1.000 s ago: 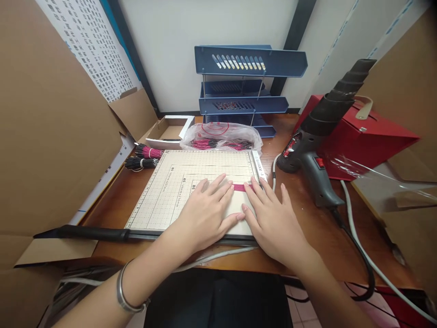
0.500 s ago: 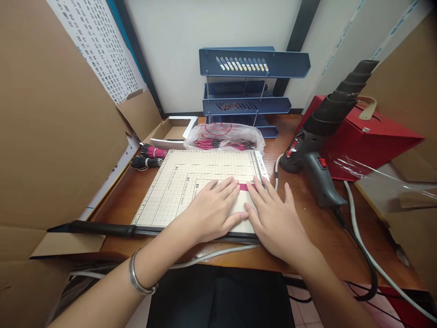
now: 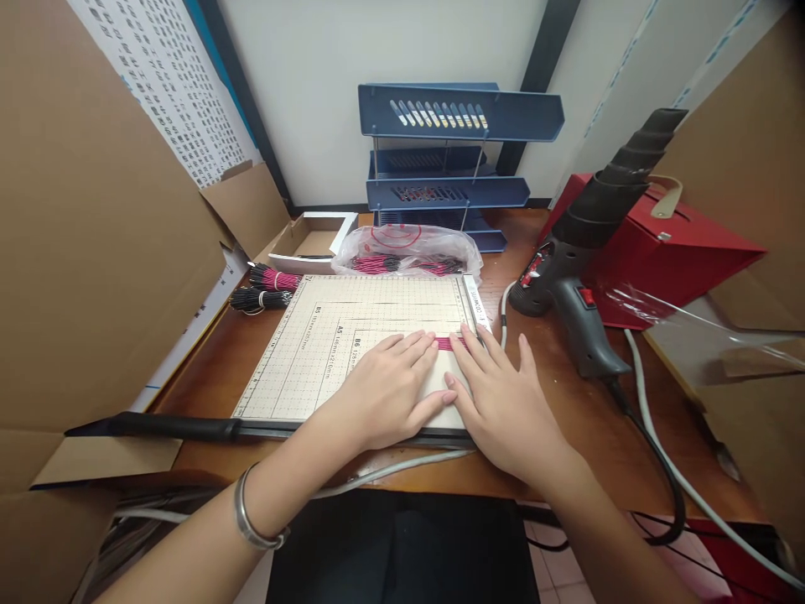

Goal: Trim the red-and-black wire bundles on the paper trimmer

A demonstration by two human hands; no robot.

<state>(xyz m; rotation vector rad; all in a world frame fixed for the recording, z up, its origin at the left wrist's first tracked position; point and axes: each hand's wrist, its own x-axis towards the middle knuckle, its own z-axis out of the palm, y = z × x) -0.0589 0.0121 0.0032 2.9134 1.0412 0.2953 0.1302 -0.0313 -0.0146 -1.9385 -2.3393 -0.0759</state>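
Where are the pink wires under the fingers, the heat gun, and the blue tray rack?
pink wires [image 3: 444, 343], head view, the strip showing between the fingertips.
heat gun [image 3: 575, 307], head view, the handle.
blue tray rack [image 3: 503, 117], head view, top tray's front wall.

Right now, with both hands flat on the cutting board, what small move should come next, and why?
Probably nudge the pink wires with the fingertips until their ends sit even against the ruler edge. Left hand and right hand lie flat on the cutting board, fingers at the bundle, gripping nothing; the cutter handle lies untouched.
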